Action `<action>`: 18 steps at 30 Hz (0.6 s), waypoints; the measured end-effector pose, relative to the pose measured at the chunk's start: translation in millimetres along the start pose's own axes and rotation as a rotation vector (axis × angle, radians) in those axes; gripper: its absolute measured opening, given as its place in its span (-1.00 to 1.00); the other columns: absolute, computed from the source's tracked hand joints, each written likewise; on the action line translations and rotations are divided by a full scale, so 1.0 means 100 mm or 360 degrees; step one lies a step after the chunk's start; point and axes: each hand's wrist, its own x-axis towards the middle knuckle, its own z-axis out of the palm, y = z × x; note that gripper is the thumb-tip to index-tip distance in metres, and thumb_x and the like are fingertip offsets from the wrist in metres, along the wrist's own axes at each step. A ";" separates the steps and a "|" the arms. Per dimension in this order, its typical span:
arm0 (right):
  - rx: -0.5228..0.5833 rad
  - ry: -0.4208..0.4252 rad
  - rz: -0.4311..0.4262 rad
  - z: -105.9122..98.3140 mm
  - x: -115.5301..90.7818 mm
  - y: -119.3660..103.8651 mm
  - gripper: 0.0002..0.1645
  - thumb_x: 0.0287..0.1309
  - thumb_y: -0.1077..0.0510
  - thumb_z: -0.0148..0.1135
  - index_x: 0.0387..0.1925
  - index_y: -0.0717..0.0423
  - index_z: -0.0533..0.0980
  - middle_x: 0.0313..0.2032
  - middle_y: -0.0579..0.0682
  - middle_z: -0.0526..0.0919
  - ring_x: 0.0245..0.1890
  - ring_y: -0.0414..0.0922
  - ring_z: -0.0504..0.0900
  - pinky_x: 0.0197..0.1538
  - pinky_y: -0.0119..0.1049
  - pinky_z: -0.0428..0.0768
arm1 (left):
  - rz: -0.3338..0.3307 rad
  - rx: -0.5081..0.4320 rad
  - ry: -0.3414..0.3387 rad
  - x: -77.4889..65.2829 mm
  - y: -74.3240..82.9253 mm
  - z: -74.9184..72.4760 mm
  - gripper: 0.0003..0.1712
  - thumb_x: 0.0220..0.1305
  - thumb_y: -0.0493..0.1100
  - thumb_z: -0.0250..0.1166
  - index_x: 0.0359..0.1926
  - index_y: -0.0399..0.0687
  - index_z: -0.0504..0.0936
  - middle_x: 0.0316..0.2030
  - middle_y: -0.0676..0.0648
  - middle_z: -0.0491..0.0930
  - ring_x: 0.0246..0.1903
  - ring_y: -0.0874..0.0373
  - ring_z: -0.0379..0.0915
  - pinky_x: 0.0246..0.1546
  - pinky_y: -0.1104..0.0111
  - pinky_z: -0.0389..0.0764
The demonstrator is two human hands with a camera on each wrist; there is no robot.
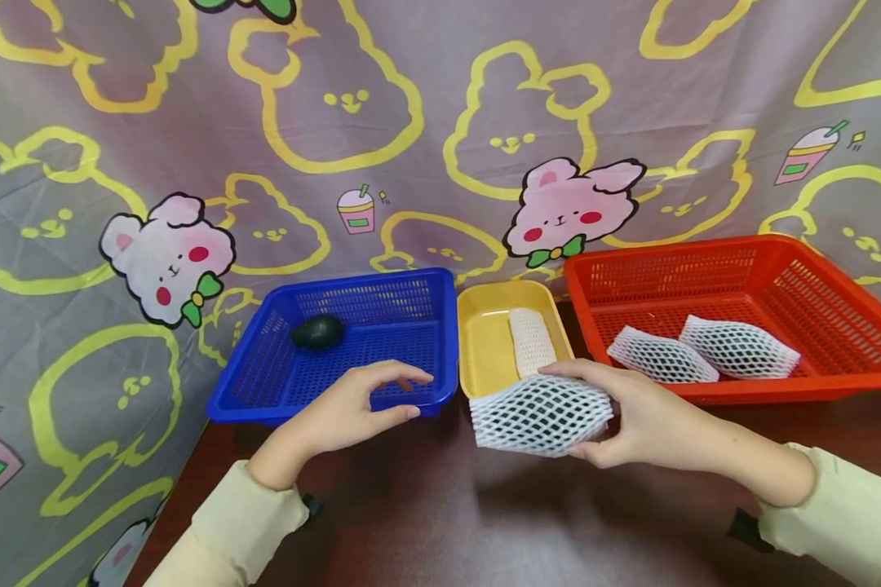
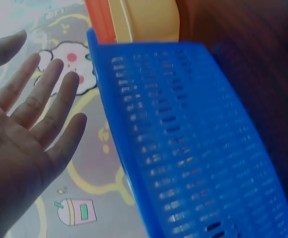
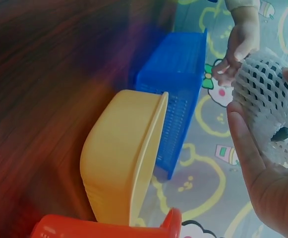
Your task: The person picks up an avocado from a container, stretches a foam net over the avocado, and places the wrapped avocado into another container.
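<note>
My right hand [image 1: 649, 420] grips an avocado in a white foam net [image 1: 543, 414], thumb below and fingers above. In the right wrist view, a dark end of the avocado [image 3: 282, 134] shows at the net's opening. Left of it, my left hand [image 1: 352, 408] hovers by the front rim of the blue basket [image 1: 404, 334], its fingers loosely bent around nothing. The left wrist view shows that palm [image 2: 25, 148] with fingers spread. A bare dark avocado [image 1: 318, 332] lies in the blue basket's back left part.
A yellow tray [image 1: 484, 342] stands between the baskets, with a white foam net sleeve [image 1: 532, 342] in it. Two netted avocados [image 1: 662, 356] lie in the red basket [image 1: 844, 310] at the right. Behind everything hangs a patterned cloth [image 1: 426, 106]; a dark wooden table [image 1: 484, 522] lies below.
</note>
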 end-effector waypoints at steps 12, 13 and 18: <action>-0.0059 0.0045 0.0047 -0.14 -0.05 0.08 -0.04 -0.12 0.06 0.67 0.35 -0.14 0.42 0.11 -0.13 0.60 -0.03 -0.17 0.57 -0.04 -0.19 0.66 | -0.0203 0.0098 0.0116 0.01 -0.19 -0.27 -0.59 0.41 -0.10 0.36 0.23 -0.04 0.64 0.14 -0.01 0.64 0.06 0.03 0.56 0.14 -0.12 0.47; -0.0070 0.0057 0.0047 -0.16 -0.05 0.09 -0.03 -0.13 0.06 0.68 0.36 -0.15 0.42 0.12 -0.14 0.60 -0.01 -0.17 0.57 -0.03 -0.18 0.65 | -0.0221 0.0106 0.0127 0.01 -0.21 -0.29 -0.59 0.41 -0.10 0.36 0.23 -0.05 0.63 0.14 -0.02 0.64 0.07 0.01 0.56 0.14 -0.13 0.46; -0.0144 0.0127 0.0028 -0.26 -0.06 0.15 -0.03 -0.13 0.08 0.69 0.35 -0.20 0.42 0.12 -0.18 0.59 0.00 -0.19 0.54 -0.04 -0.20 0.64 | -0.0324 0.0141 0.0166 -0.01 -0.29 -0.42 -0.59 0.43 -0.08 0.34 0.25 -0.03 0.62 0.14 -0.04 0.64 0.09 -0.06 0.54 0.15 -0.16 0.44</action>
